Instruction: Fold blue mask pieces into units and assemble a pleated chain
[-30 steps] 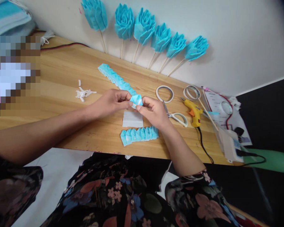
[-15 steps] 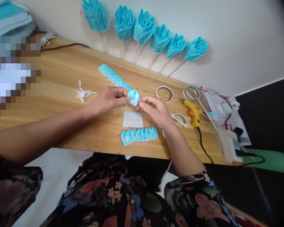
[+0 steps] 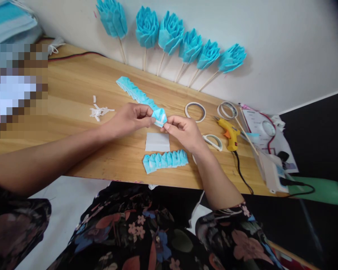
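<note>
Piece of folded blue material [image 3: 159,114], pinched at opposite sides by left hand [image 3: 134,117] and right hand [image 3: 183,131]. I judge it light, soft, easily crushed; its edges suit fingertips.

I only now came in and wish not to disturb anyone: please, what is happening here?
Someone holds a small folded blue piece between the left hand and the right hand. One blue folded strip lies beyond the hands; a pale sheet and another folded strip lie on the near side. Six blue flowers lean against the wall.
</note>
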A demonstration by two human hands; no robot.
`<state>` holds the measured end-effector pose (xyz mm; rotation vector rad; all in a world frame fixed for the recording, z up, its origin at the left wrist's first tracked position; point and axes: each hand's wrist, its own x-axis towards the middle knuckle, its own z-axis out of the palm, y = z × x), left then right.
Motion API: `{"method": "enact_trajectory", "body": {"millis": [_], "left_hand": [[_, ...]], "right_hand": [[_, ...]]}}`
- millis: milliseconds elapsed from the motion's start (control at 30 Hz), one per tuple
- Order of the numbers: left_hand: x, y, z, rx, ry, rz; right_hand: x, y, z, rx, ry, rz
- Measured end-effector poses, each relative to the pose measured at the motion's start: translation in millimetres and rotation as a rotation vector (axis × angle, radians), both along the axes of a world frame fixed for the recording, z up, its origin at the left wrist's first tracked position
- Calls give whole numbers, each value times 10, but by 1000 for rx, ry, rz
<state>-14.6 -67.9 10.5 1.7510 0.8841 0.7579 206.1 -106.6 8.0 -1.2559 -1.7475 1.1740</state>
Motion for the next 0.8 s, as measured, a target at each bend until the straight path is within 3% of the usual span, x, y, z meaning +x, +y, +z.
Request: {"method": "enact_trajectory", "body": {"millis": [333, 567, 800], "left_hand": [[12, -4, -36, 72, 20, 28], [36, -93, -31, 292, -2, 236], [52, -190, 61, 331, 166, 139]], "right_hand": [[-35, 11, 11, 40, 17, -42], [-53, 15, -10, 96, 16, -148], [-115, -11, -3, 132, 40, -172]]}}
